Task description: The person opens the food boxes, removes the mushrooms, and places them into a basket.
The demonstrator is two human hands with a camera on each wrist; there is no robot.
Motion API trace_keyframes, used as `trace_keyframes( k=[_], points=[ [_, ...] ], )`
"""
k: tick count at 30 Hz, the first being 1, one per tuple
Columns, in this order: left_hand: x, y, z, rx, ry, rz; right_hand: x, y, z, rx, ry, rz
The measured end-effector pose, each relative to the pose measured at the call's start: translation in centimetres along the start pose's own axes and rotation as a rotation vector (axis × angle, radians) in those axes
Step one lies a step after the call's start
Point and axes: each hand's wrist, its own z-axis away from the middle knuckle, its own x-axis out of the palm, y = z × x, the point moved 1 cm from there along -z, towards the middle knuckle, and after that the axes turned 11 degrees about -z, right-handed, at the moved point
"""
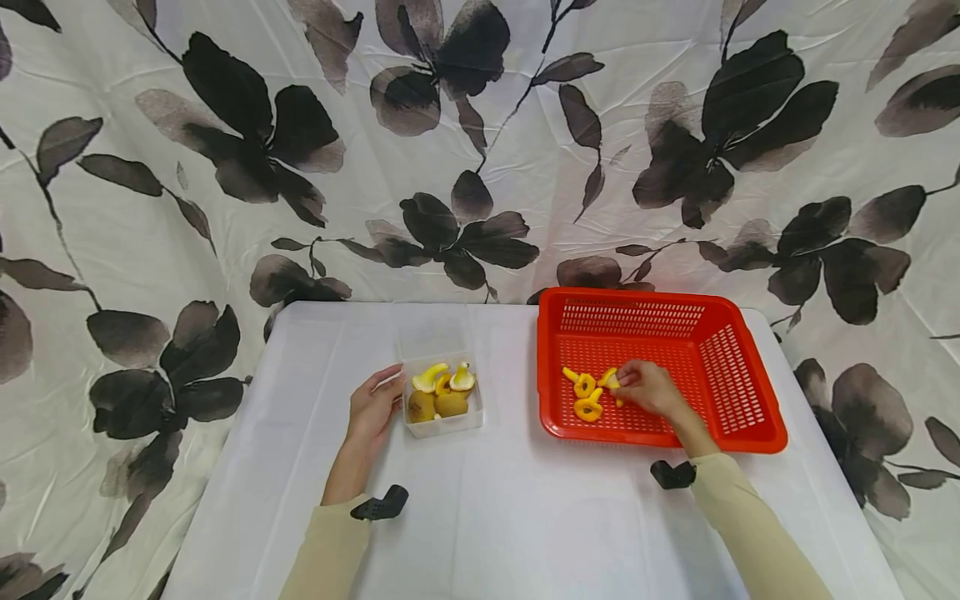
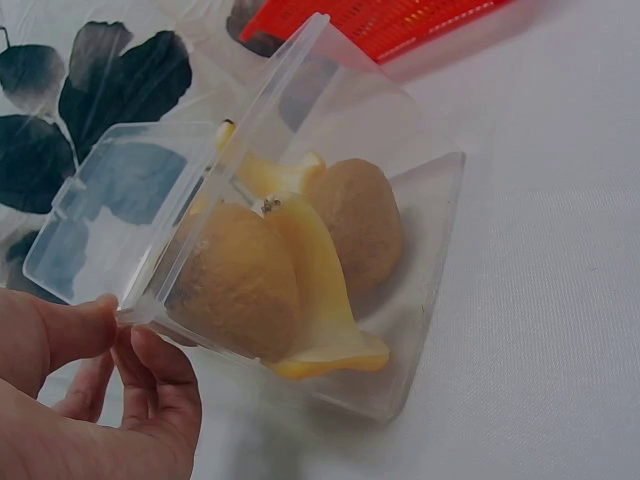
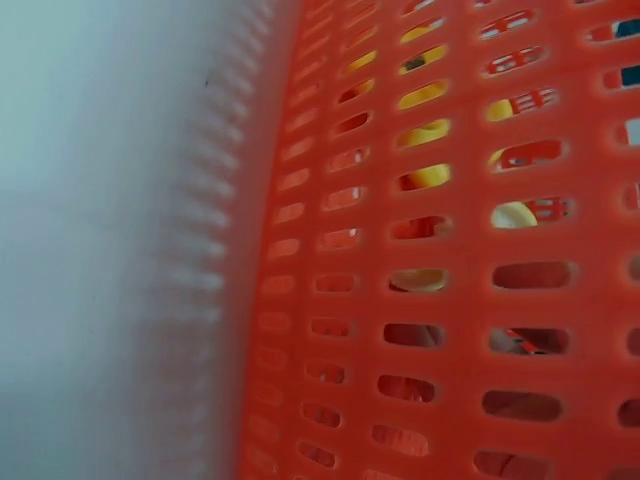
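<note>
A clear plastic box (image 1: 444,428) with a raised clear lid (image 2: 130,205) stands on the left half of the table. Brown rounded pieces (image 2: 240,285) and yellow trumpet-shaped pieces (image 2: 318,290) lie in it. My left hand (image 1: 373,408) pinches the box's edge near the lid between thumb and fingers. My right hand (image 1: 649,388) reaches into a red perforated basket (image 1: 720,375), its fingertips pinching a yellow trumpet-shaped piece (image 1: 611,380) with a pale part. Beside it in the basket lie yellow ring-shaped pieces with stems (image 1: 587,408). Basket wall hides the hand in the right wrist view.
A white cloth covers the table (image 1: 510,508). The basket stands at the back right, its rim raised around the right hand. Behind the table hangs a white curtain (image 1: 555,183) with dark flowers.
</note>
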Motion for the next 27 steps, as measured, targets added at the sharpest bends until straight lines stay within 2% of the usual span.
trace_keyframes(
  k=[6, 14, 27],
  points=[
    [0.1, -0.1, -0.1, -0.007, -0.001, -0.004, 0.0, 0.2, -0.1, 0.015, 0.010, 0.011],
    [0.1, -0.1, -0.1, -0.006, 0.003, 0.005, -0.5, -0.3, 0.5, -0.003, 0.026, 0.033],
    [0.1, -0.1, -0.1, -0.002, -0.003, 0.007, -0.5, -3.4, 0.8, -0.074, 0.075, 0.087]
  ],
)
